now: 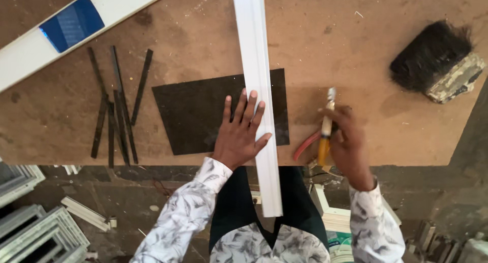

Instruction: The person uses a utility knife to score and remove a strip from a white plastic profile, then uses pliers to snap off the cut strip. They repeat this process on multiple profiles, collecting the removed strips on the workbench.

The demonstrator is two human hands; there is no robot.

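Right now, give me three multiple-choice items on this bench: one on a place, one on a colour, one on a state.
1. Where does the black brush lie?
A. far right of the bench
B. on the dark sheet
C. on the floor

2. What colour is the long strip under the left hand?
A. black
B. white
C. red

3. How does the left hand meet the strip?
A. flat, fingers spread on it
C. hovering clear of it
B. closed in a fist round it

Answers:
1 A: the black brush rests on the bench near its right edge.
2 B: the long strip is white and crosses the dark sheet.
3 A: the left hand lies flat with fingers spread, partly on the strip, while the right hand grips a tool with red and yellow handles.
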